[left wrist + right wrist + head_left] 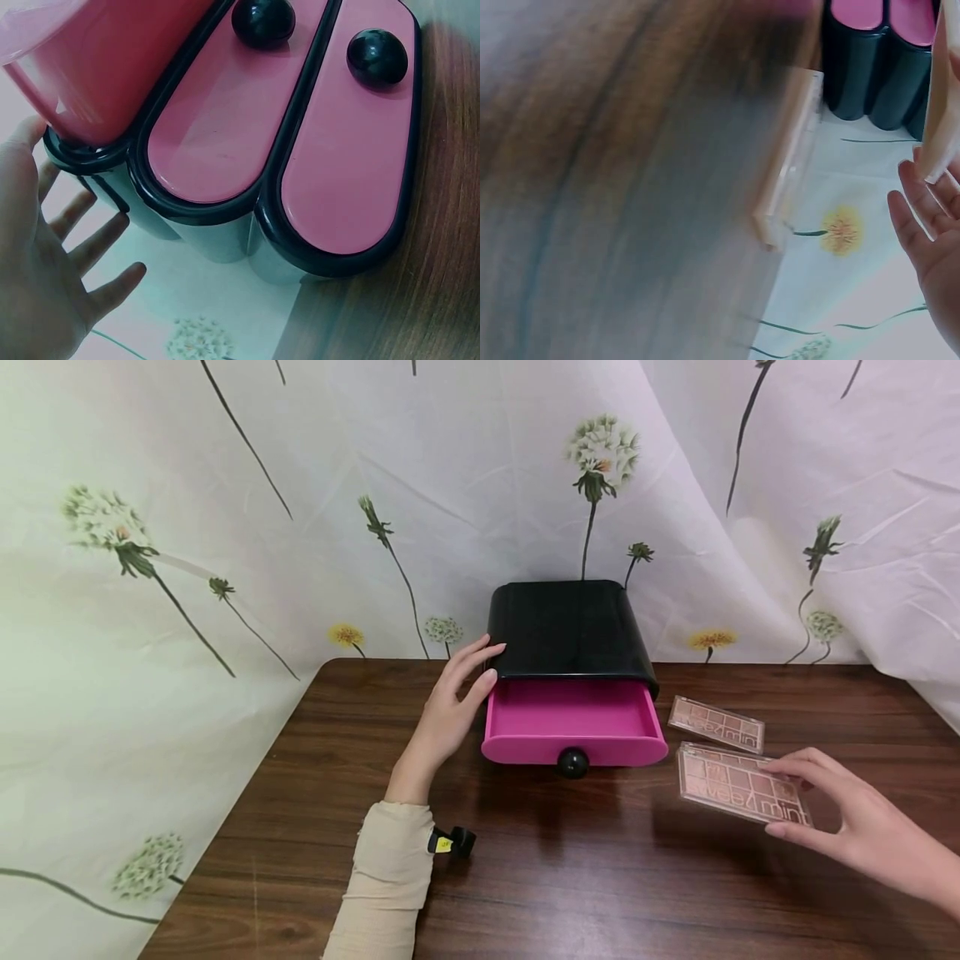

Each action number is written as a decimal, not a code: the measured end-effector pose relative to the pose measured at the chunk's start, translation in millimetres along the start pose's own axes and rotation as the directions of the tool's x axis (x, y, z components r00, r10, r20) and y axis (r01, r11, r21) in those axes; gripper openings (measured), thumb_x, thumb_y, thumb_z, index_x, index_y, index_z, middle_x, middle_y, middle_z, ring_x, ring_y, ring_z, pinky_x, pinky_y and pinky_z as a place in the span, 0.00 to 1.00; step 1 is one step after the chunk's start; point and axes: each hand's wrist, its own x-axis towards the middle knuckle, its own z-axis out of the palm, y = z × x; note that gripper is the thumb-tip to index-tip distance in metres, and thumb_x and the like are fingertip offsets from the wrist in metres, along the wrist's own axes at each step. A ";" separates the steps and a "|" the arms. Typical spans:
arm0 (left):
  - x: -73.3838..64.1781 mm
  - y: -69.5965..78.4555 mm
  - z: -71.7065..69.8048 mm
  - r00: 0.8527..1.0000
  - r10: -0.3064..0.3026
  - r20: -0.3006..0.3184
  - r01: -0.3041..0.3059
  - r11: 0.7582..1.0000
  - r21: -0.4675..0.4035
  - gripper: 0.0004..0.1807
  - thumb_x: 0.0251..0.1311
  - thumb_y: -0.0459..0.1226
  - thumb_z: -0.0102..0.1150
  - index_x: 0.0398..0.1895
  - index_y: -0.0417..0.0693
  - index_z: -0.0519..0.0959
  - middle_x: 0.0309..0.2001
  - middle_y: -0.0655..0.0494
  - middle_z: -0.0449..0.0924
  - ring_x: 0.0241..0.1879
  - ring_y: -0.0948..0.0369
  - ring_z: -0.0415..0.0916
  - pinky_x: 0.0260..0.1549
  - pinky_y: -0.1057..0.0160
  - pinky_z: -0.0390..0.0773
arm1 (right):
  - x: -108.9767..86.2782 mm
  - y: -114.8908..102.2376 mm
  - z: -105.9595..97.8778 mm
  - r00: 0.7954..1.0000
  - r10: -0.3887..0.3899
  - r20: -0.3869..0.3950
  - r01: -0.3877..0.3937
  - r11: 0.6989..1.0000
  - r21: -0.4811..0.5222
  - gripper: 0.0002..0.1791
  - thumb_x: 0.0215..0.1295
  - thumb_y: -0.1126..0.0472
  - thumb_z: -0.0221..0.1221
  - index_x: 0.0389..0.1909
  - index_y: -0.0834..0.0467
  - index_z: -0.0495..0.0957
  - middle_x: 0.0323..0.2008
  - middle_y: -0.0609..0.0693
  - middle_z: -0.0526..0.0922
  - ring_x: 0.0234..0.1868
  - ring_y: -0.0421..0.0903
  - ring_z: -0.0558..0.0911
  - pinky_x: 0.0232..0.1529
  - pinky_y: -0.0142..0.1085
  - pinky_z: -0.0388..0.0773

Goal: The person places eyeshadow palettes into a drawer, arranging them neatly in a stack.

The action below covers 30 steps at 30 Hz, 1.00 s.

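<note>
A black storage box [566,627] stands at the back of the table, its pink top drawer [573,748] pulled out and bare inside. Against the box's left side rests my left hand [452,706], fingers spread; in the left wrist view the left hand [52,240] lies beside the top compartment. My right hand [847,814] pinches an eyeshadow palette [738,783] by its right end, lifted to the right of the drawer. In the right wrist view the held palette [941,97] shows edge-on by the fingers. Behind it a second eyeshadow palette [716,724] lies on the table.
Two closed pink drawers [217,135] with black knobs sit below the open one. The dark wooden table [555,885] meets a white curtain [450,485] with a dandelion print along its back. A black strap device [453,842] is on my left wrist.
</note>
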 end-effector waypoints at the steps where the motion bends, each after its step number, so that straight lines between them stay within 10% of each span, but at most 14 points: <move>1: -0.1 0.2 -0.1 1.000 0.000 0.000 0.000 1.000 0.001 0.22 0.75 0.38 0.47 0.69 0.46 0.71 0.75 0.51 0.57 0.74 0.57 0.50 0.67 0.45 0.57 | 1.9 -1.5 -2.4 1.000 -0.002 -0.008 0.002 1.000 0.005 0.41 0.29 0.73 0.79 0.54 0.57 0.79 0.48 0.41 0.75 0.47 0.29 0.72 0.51 0.18 0.61; 22: 0.3 -0.8 0.3 1.000 -0.006 0.004 0.006 1.000 0.002 0.22 0.75 0.38 0.46 0.69 0.46 0.71 0.75 0.51 0.57 0.74 0.56 0.50 0.67 0.44 0.57 | 50.6 -32.7 -27.1 0.997 -0.006 -0.073 0.007 1.000 0.027 0.43 0.40 0.76 0.74 0.64 0.59 0.75 0.56 0.43 0.74 0.56 0.31 0.70 0.57 0.19 0.59; 30: 9.2 -37.4 3.7 1.000 0.012 -0.004 -0.012 1.000 0.018 0.22 0.75 0.41 0.47 0.71 0.56 0.70 0.75 0.61 0.55 0.74 0.59 0.49 0.66 0.44 0.57 | 73.6 -48.7 -21.0 0.997 -0.007 -0.071 0.009 1.000 0.024 0.42 0.46 0.75 0.73 0.66 0.56 0.73 0.57 0.44 0.73 0.58 0.30 0.69 0.58 0.18 0.59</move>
